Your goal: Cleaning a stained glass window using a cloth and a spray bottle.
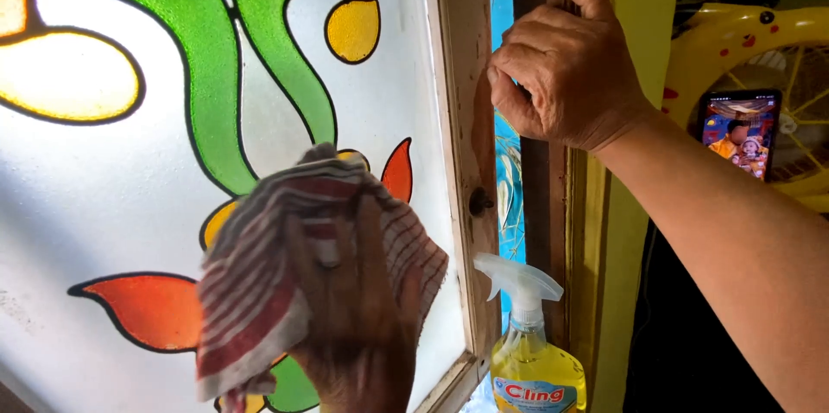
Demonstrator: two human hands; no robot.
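A frosted glass pane painted with green, orange and yellow leaf shapes fills the left and centre of the frame, set in a worn wooden window frame. In the lower centre, the left hand is spread flat against the glass with a red-and-white striped cloth draped over it and pinned under its fingers, covering part of the painted design. Just right of the cloth, a small dark knob sits on the wooden frame. Below it, at the bottom edge, stands a spray bottle of yellow liquid with a white trigger head. In the upper centre right, the right hand is clenched around the frame's edge, its forearm running to the lower right corner. At the far right, a yellow fan has a phone propped against it.
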